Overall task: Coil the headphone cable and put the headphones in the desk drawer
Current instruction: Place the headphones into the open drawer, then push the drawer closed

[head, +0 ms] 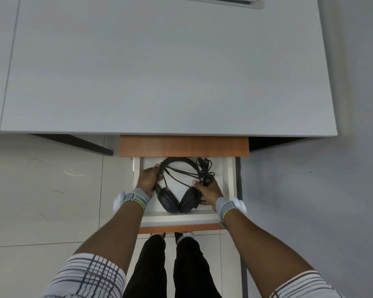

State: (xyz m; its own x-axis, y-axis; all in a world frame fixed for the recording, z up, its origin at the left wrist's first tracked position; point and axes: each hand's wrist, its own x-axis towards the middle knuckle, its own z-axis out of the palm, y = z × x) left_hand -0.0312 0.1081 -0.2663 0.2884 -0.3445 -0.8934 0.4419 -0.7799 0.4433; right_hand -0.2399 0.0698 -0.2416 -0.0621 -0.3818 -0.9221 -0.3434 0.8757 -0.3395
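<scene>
Black headphones (178, 200) lie inside the open white desk drawer (228, 181), ear cups toward me, headband toward the back. Their black cable (205, 171) is bundled at the drawer's back right, with strands crossing the headband. My left hand (148, 179) grips the left side of the headband. My right hand (209, 192) holds the right ear cup and the lower end of the cable bundle. Both hands are inside the drawer.
The grey desk top (159, 72) fills the upper view, its front edge just above the drawer. A brown wooden panel (183, 146) sits over the drawer's back. Tiled floor (41, 201) lies left, grey floor right. My legs (170, 265) stand below the drawer front.
</scene>
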